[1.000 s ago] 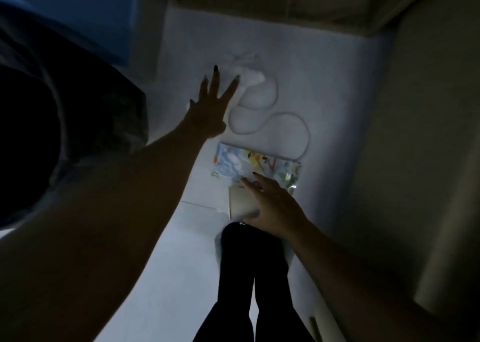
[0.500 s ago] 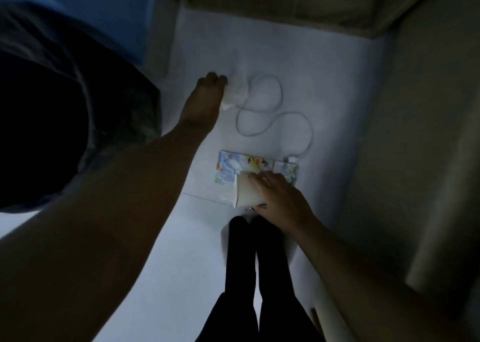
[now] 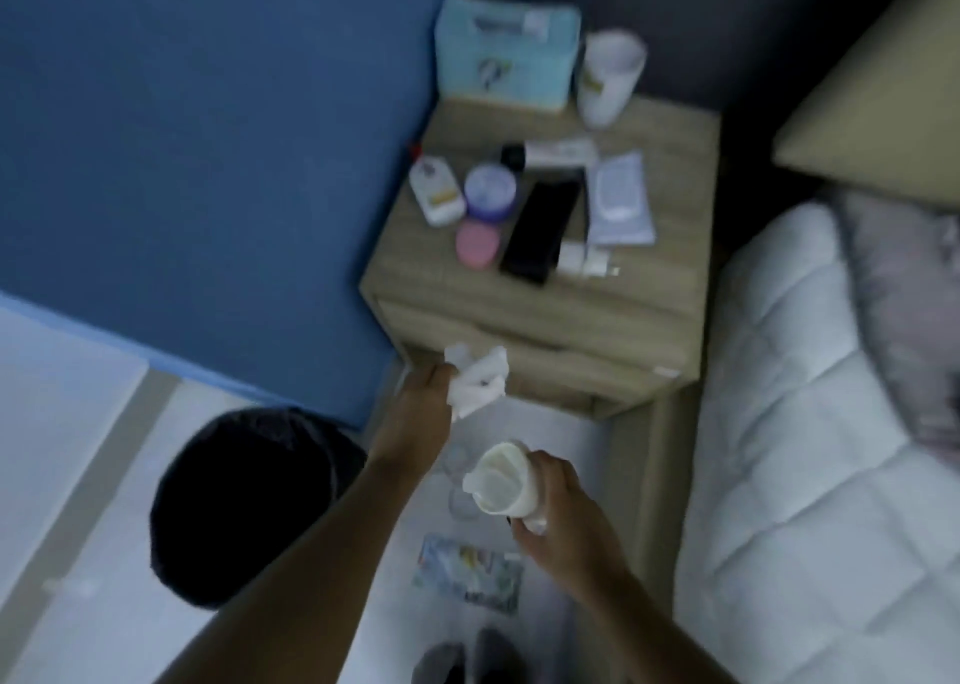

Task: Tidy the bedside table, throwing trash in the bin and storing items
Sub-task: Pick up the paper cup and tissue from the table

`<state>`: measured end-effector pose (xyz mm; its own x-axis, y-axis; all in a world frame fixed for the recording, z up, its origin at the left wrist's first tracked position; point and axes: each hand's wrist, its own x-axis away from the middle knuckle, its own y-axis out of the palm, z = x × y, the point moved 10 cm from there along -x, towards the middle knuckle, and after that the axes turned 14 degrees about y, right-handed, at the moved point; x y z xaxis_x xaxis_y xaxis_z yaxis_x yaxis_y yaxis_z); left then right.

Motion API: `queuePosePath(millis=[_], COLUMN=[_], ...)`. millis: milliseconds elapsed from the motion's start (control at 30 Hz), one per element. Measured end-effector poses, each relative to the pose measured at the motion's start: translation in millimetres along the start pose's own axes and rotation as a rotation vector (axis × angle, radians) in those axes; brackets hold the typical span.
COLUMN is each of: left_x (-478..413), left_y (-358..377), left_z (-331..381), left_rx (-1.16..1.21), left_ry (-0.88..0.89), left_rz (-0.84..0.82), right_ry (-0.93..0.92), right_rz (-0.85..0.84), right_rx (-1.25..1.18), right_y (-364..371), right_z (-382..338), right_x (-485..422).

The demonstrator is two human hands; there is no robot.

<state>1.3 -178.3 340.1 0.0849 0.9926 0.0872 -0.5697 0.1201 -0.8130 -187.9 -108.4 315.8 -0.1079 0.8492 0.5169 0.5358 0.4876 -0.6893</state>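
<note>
My left hand point(image 3: 423, 397) is closed around a crumpled white tissue point(image 3: 478, 384), held in front of the wooden bedside table point(image 3: 649, 293). My right hand point(image 3: 561, 512) grips a white paper cup point(image 3: 498, 483) tipped on its side, its mouth facing me. A black-lined bin point(image 3: 244, 501) stands on the floor to the left of both hands. A colourful wrapper point(image 3: 467, 571) and a white cable point(image 3: 457, 496) lie on the white floor below the cup. The picture is blurred.
On the table sit a black phone point(image 3: 543, 228), a wipes pack point(image 3: 621, 197), a purple jar point(image 3: 491, 189), a pink tin point(image 3: 478, 244), a white bottle point(image 3: 436, 189), a charger plug point(image 3: 584, 262), a tissue box point(image 3: 506, 49) and a cup point(image 3: 610, 77). A bed point(image 3: 831, 449) is on the right.
Both hands rose from the floor: the left closed on the tissue and lifted it, the right lifted the paper cup. The view swung up to show the bedside table and bin.
</note>
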Motion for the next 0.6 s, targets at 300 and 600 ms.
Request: queuePosePath(millis=[300, 600], left_x=[-143, -262], left_y=[-103, -76], left_z=[90, 84], left_rx=[0.020, 0.019], left_ry=[0.091, 0.080], left_rz=[0.176, 0.248], right_ry=[0.032, 0.022], right_rz=[0.330, 0.374], right_rx=[-0.179, -0.245], right_y=[-203, -249], right_z=[-59, -67], right_x=[-101, -237])
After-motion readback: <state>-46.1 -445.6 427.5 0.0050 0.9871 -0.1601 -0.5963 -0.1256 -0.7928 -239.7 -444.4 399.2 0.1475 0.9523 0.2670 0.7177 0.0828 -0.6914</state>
